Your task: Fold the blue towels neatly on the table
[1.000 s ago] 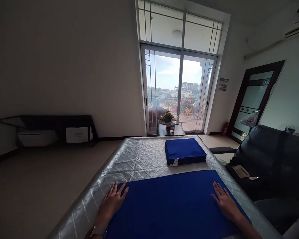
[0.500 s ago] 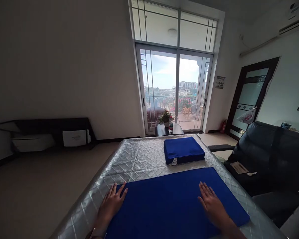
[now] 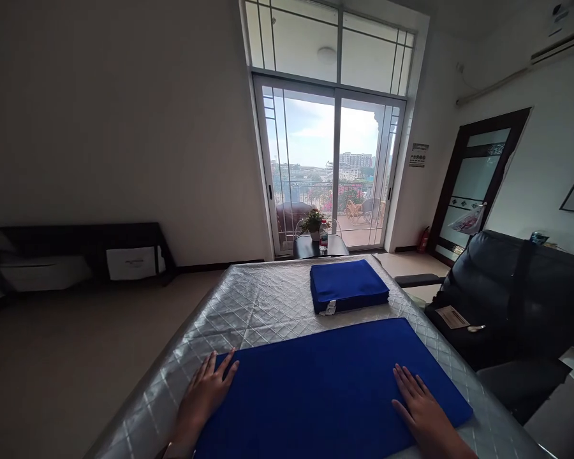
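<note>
A blue cloth (image 3: 310, 389) lies spread out on the table, its near edge running out of view at the bottom. My left hand (image 3: 205, 386) rests at the cloth's left edge, fingers spread, partly over the silver table cover. On the right part of the cloth my right hand (image 3: 418, 401) lies flat with its fingers stretched out. Neither hand grips anything. Beyond the spread cloth sits a folded stack of blue cloth (image 3: 349, 284), with a white tag hanging from its near left corner.
The table has a silver quilted cover (image 3: 249, 299). A black armchair (image 3: 488, 287) stands close on the right. Behind the table's far end is a small dark table (image 3: 310, 247) with a potted plant (image 3: 312, 221) and a bottle (image 3: 323, 236), before glass sliding doors (image 3: 306, 146).
My right hand has slid right and slightly nearer over the cloth. My left hand stays at the left edge. The whole view has shifted a little.
</note>
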### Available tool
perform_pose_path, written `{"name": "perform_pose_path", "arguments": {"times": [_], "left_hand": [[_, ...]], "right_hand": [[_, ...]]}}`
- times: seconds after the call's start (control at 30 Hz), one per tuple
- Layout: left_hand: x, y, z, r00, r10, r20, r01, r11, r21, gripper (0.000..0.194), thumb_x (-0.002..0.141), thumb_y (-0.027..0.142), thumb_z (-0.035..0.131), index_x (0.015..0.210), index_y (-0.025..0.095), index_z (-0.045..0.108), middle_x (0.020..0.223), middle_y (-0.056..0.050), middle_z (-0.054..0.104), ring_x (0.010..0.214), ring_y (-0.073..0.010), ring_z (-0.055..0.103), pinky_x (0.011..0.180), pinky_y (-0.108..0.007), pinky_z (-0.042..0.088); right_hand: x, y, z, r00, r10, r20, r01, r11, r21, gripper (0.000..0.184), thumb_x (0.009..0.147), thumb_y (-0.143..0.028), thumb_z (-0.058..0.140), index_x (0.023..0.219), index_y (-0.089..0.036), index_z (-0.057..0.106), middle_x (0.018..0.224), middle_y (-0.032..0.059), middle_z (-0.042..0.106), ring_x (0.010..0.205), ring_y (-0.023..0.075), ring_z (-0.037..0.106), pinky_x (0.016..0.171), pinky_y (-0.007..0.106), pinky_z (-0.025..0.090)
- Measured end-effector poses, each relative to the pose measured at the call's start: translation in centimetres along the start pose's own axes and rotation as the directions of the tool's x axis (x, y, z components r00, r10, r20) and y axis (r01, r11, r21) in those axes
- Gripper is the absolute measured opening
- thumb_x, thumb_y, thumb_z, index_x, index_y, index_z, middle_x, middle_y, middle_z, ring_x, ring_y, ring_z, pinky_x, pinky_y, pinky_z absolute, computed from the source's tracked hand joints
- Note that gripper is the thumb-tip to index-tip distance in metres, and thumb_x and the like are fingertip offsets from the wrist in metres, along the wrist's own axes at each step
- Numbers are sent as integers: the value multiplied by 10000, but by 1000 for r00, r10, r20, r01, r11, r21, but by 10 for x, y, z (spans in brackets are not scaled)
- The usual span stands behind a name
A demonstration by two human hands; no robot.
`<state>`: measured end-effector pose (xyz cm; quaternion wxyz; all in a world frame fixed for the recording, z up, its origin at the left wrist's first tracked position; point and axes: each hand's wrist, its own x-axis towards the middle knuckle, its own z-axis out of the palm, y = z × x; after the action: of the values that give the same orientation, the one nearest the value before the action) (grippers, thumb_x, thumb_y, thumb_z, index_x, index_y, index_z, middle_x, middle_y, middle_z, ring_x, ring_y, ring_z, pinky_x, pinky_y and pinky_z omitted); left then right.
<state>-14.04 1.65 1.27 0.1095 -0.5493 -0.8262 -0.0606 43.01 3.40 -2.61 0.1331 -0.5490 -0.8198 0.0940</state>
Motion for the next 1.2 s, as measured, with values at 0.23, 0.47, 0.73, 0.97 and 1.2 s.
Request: {"name": "perform_pose_path", "arguments": {"times": [0.23, 0.47, 0.73, 0.97, 1.2], "left_hand": [[2, -5, 9, 999, 11, -52, -15, 997, -78, 638, 971, 507, 321, 1553, 252, 381, 1615, -147, 446, 1533, -342, 328, 1185, -533, 370], [2, -3, 5, 999, 21, -45, -24, 997, -72, 635, 974, 479, 309, 1550, 225, 386, 1618, -175, 430, 1530, -341, 336, 1197, -523, 345], [-1, 0, 0, 1000, 2, -27, -3, 998, -63, 638, 981, 509, 324, 1560, 244, 355, 1637, -180, 395, 1540, -340, 311, 1213, -501, 328], [-4, 2, -5, 998, -10, -55, 4, 994, -111, 636, 982, 537, 305, 1545, 256, 391, 1628, -155, 424, 1530, -331, 339, 1217, -513, 320], [-4, 2, -5, 999, -14, -48, 9, 993, -119, 644, 983, 547, 302, 1547, 247, 384, 1637, -153, 409, 1538, -320, 324, 1223, -507, 319]], "right_hand": [[-28, 95, -3, 980, 164, -113, -167, 986, -17, 765, 983, -656, 186, 1608, -218, 136, 1700, 2, 173, 1571, 202, 174, 1303, 453, 191], [-7, 84, -2, 962, 213, -170, -229, 970, -79, 776, 988, -614, 170, 1584, -133, 288, 1672, 83, 260, 1552, 264, 247, 1268, 515, 273], [63, -111, -18, 967, -250, -45, 252, 967, 48, 665, 1030, -542, 172, 1596, -210, 280, 1682, 38, 253, 1568, 205, 199, 1299, 451, 191], [134, -225, 27, 910, -414, -23, 413, 900, 139, 689, 1018, -530, 260, 1603, -165, 263, 1678, 106, 243, 1568, 248, 203, 1291, 501, 171], [152, -189, 26, 936, -351, -4, 349, 932, 101, 709, 1013, -566, 215, 1608, -182, 247, 1690, 75, 227, 1577, 213, 174, 1298, 458, 132]]}}
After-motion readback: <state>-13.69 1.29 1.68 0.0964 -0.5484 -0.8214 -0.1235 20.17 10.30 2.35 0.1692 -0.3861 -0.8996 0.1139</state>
